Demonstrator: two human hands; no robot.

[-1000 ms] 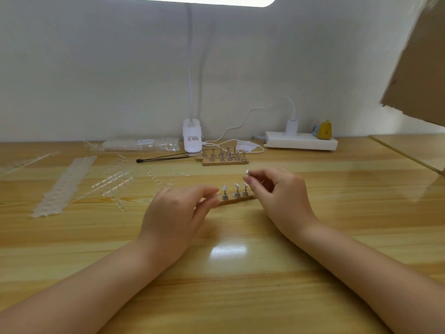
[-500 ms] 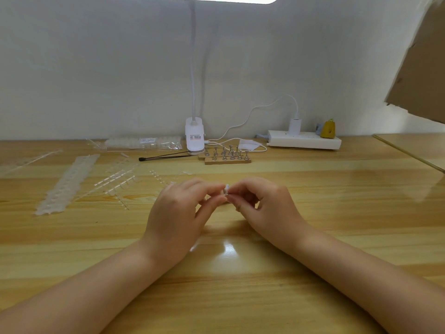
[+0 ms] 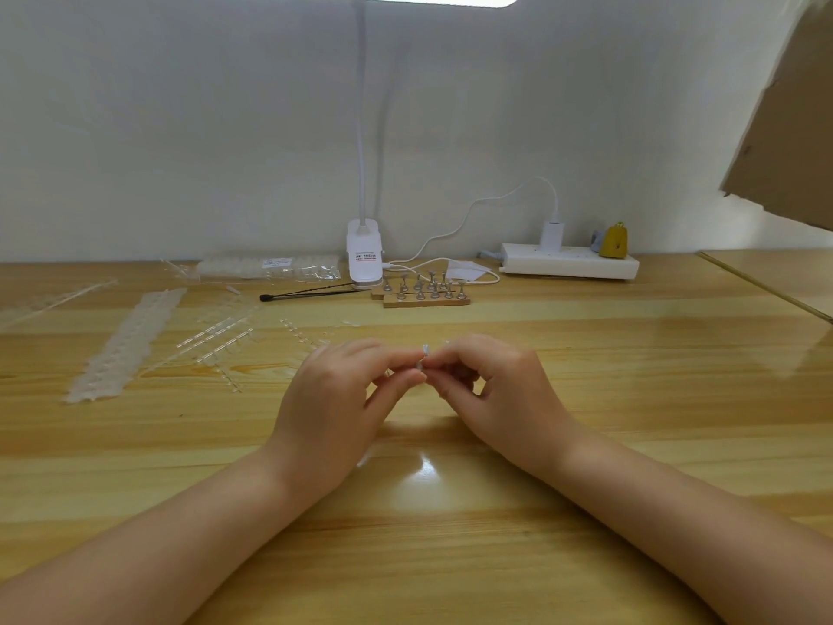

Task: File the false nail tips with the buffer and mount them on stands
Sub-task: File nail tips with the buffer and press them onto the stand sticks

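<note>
Left hand point(image 3: 336, 399): fingers curled, pinching the small white false nail tip point(image 3: 424, 357).
Right hand point(image 3: 491, 390): fingers curled, pinching the same tip.
Tip: held above the glossy wooden worktop point(image 3: 631, 376).
Far stands: small metal stands on wooden strips point(image 3: 426, 291), beside the white clip lamp base point(image 3: 364, 257).

a: hands?
b: left hand point(image 3: 333, 399) at 9 o'clock of centre, right hand point(image 3: 496, 394) at 3 o'clock, fingertips meeting at the middle.
a: state?
b: both with fingers curled, thumb and forefinger pinching something tiny between them. forearms come in from 7 and 5 o'clock, backs of hands up.
</note>
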